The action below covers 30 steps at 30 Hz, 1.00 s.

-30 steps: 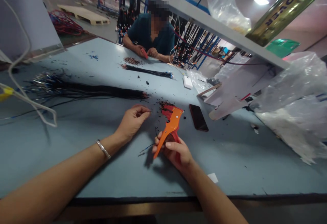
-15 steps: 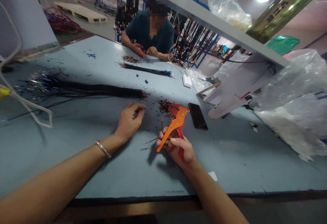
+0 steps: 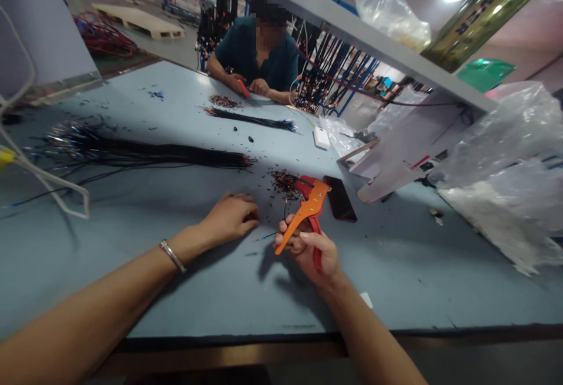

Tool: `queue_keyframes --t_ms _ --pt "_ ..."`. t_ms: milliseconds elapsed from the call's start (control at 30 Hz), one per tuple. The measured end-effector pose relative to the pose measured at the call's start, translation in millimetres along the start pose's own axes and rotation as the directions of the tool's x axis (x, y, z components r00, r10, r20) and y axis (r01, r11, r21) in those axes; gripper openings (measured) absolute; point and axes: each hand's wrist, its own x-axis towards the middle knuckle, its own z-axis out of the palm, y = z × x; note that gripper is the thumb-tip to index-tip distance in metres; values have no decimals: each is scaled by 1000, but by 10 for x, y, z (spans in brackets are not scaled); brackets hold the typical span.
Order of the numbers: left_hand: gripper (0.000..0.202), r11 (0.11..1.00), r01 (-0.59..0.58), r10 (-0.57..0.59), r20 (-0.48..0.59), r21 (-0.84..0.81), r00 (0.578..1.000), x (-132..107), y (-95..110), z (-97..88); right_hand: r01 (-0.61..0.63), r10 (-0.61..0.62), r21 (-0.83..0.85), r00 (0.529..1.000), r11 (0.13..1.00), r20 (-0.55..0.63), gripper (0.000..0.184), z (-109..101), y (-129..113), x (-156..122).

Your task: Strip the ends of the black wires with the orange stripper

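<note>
My right hand [image 3: 312, 253] is closed round the handles of an orange and red wire stripper [image 3: 308, 206], whose jaws point up and away over the blue table [image 3: 396, 268]. My left hand [image 3: 231, 218] lies just left of it with fingers curled and pinched together; what they hold is too small to make out. A thin blue-tipped wire [image 3: 266, 236] runs between the two hands. A small heap of stripped insulation bits [image 3: 285, 181] lies just beyond the stripper's jaws.
A long bundle of black wires [image 3: 153, 153] lies across the table on the left. A dark phone [image 3: 340, 197] lies right of the stripper. Clear plastic bags [image 3: 501, 168] pile up at the right. A person [image 3: 259, 57] across the table works on another wire bundle [image 3: 250, 119].
My left hand has drawn back from the black bundle toward my right hand, fingers curling. The stripper has shifted slightly right and farther away.
</note>
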Motion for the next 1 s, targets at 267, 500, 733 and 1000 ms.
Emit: queue_keyframes --t_ms 267,500,733,1000 --pt "16 999 -6 11 -119 42 993 5 18 76 -5 5 -10 1000 1000 2 26 -39 22 18" --pt "36 826 73 -289 -309 -559 906 89 -101 -37 -17 17 6 1000 1000 15 27 -9 31 3" --pt "11 756 108 -453 -398 -645 798 18 -22 -25 -18 19 -4 999 1000 34 27 -9 43 10" --pt "20 542 79 -202 -38 -837 979 -52 364 58 28 -27 -38 999 999 27 28 27 87 7"
